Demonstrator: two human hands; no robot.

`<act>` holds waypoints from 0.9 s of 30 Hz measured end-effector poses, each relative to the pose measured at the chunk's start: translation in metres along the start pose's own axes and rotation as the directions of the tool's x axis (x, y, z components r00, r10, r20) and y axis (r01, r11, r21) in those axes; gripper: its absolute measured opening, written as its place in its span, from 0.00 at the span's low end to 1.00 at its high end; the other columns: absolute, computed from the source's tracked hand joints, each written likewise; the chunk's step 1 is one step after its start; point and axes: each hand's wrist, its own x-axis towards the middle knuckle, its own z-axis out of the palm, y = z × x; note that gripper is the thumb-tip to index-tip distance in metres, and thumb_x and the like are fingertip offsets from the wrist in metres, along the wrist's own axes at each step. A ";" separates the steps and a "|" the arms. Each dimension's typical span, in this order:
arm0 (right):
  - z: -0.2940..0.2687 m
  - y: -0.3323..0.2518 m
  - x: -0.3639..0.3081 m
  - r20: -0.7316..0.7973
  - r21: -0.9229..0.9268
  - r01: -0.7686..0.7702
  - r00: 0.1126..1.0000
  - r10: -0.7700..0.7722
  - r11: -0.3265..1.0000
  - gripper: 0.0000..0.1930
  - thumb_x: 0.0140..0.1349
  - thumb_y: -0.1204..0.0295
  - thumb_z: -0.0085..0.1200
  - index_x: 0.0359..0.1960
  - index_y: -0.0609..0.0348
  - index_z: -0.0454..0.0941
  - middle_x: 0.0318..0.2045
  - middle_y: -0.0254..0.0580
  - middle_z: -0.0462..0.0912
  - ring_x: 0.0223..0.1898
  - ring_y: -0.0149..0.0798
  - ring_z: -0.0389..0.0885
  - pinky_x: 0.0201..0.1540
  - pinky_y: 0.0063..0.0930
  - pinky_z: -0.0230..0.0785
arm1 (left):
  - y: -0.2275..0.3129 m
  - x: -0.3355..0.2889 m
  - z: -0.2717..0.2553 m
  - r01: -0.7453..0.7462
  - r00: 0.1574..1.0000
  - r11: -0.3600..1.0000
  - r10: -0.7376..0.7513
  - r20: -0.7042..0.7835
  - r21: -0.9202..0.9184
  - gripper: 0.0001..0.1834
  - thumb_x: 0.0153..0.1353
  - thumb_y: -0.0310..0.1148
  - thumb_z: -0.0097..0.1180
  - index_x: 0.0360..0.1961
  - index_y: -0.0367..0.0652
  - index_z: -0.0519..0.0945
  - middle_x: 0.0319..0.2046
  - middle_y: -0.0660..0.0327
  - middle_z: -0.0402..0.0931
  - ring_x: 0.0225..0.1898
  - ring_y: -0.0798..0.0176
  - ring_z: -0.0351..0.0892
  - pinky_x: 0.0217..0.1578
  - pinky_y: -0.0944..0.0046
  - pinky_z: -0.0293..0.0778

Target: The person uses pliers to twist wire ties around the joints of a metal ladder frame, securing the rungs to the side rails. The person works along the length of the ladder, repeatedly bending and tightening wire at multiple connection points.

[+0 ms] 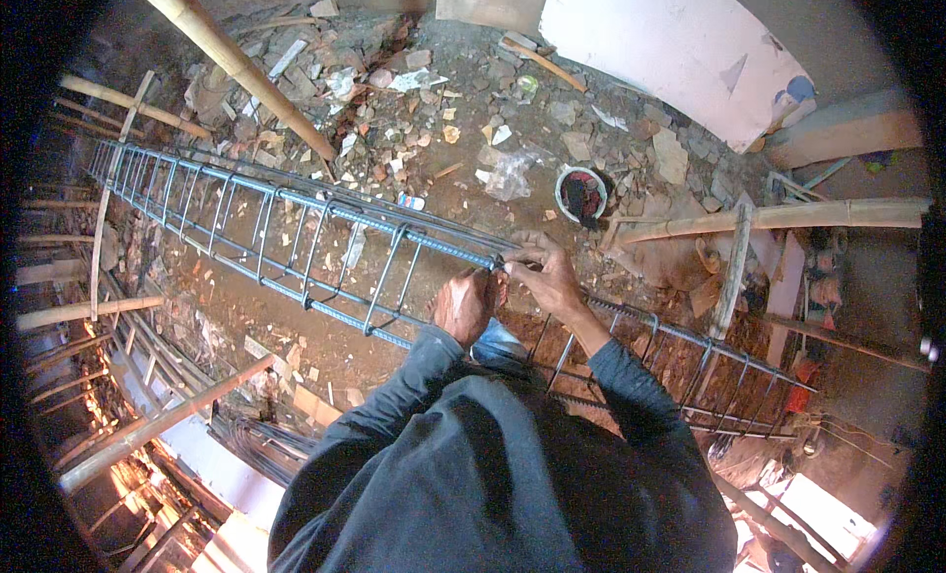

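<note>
A long rebar cage [258, 228] of ribbed bars and square stirrups runs from the far left across in front of me and on past my right side. At its top bar, my left hand [463, 305] is closed with the fingers curled under; what it holds is hidden. Just to the right, my right hand [548, 279] reaches over the same bar. Its thumb and fingers pinch at a stirrup corner [496, 265], on something too small to make out. The two hands are close together at this joint.
Rubble and broken tile [414, 130] cover the ground beyond the cage. A round pail [580, 194] with dark contents stands ahead to the right. Bamboo poles [241, 66] slant in at the upper left, and another bamboo pole [778, 218] lies at the right. A pale panel [660, 51] stands behind.
</note>
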 end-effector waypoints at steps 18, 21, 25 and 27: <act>0.023 -0.032 -0.013 -0.150 -0.307 -0.028 0.988 -0.019 0.951 0.10 0.61 0.69 0.66 0.39 0.62 0.88 0.38 0.46 0.90 0.40 0.39 0.88 0.47 0.34 0.77 | -0.019 0.010 -0.014 -0.077 0.975 0.987 0.104 0.199 -0.139 0.13 0.70 0.34 0.55 0.47 0.37 0.83 0.33 0.43 0.83 0.34 0.42 0.85 0.33 0.48 0.78; 0.025 -0.040 -0.017 -0.128 -0.411 0.058 0.985 -0.120 0.910 0.09 0.62 0.70 0.64 0.39 0.62 0.87 0.38 0.46 0.89 0.40 0.41 0.87 0.47 0.35 0.76 | -0.039 0.010 -0.056 0.193 0.890 0.732 0.149 0.430 -0.653 0.23 0.68 0.35 0.60 0.60 0.31 0.78 0.40 0.50 0.86 0.43 0.62 0.86 0.37 0.57 0.83; 0.026 -0.047 -0.016 -0.104 -0.534 0.074 0.983 -0.152 0.842 0.08 0.63 0.71 0.63 0.40 0.61 0.86 0.38 0.48 0.88 0.42 0.46 0.86 0.49 0.38 0.75 | -0.059 0.026 -0.090 0.609 0.686 0.252 0.308 0.659 -0.752 0.31 0.69 0.35 0.43 0.71 0.32 0.66 0.70 0.42 0.67 0.67 0.47 0.74 0.53 0.54 0.84; 0.027 -0.045 -0.016 -0.109 -0.531 0.062 0.984 -0.141 0.845 0.08 0.64 0.70 0.62 0.40 0.61 0.86 0.39 0.48 0.88 0.43 0.48 0.86 0.49 0.39 0.75 | -0.060 0.029 -0.091 0.654 0.681 0.115 0.341 0.648 -0.748 0.35 0.68 0.41 0.47 0.72 0.33 0.63 0.70 0.40 0.66 0.68 0.44 0.72 0.54 0.49 0.84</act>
